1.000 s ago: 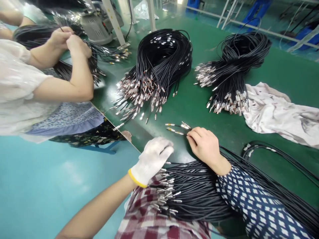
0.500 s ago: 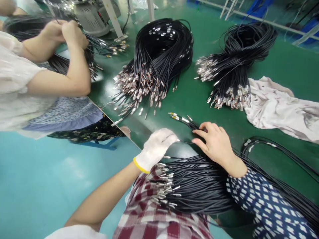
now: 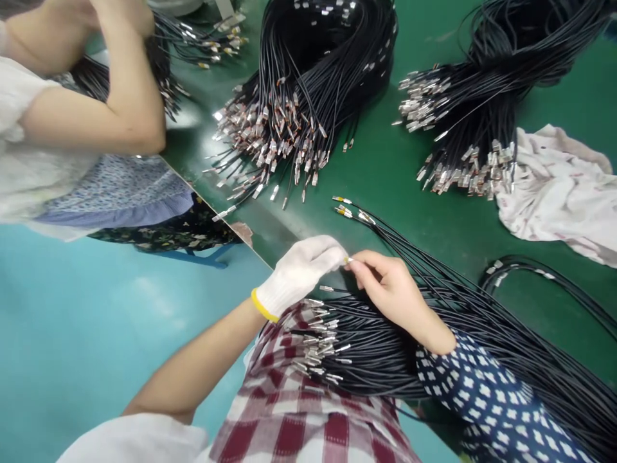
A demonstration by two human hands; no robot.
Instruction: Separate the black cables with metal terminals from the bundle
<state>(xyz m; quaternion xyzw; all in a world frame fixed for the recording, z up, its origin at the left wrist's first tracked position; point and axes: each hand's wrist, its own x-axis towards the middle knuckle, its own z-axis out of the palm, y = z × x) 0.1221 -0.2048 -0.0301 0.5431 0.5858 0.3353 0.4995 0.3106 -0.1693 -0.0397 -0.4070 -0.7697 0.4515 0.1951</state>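
Observation:
My left hand (image 3: 301, 273), in a white glove with a yellow cuff, pinches a small metal terminal at its fingertips. My bare right hand (image 3: 385, 289) pinches the same wire end from the other side, so both meet at the terminal. Under both hands a thick bundle of black wires (image 3: 385, 347) with metal terminals lies across my lap and the table's near edge. A few separated wires with yellow-tipped ends (image 3: 344, 209) lie fanned on the green table (image 3: 385, 173) just beyond my hands.
Two large bundles of black terminal wires lie further back, one in the middle (image 3: 308, 83), one to the right (image 3: 486, 83). A crumpled white cloth (image 3: 559, 193) sits at the right. Another person's arm (image 3: 96, 116) works with wires at the upper left.
My right hand let go of the separated wires and came back to meet my left hand at a single terminal. The view has shifted closer and downward.

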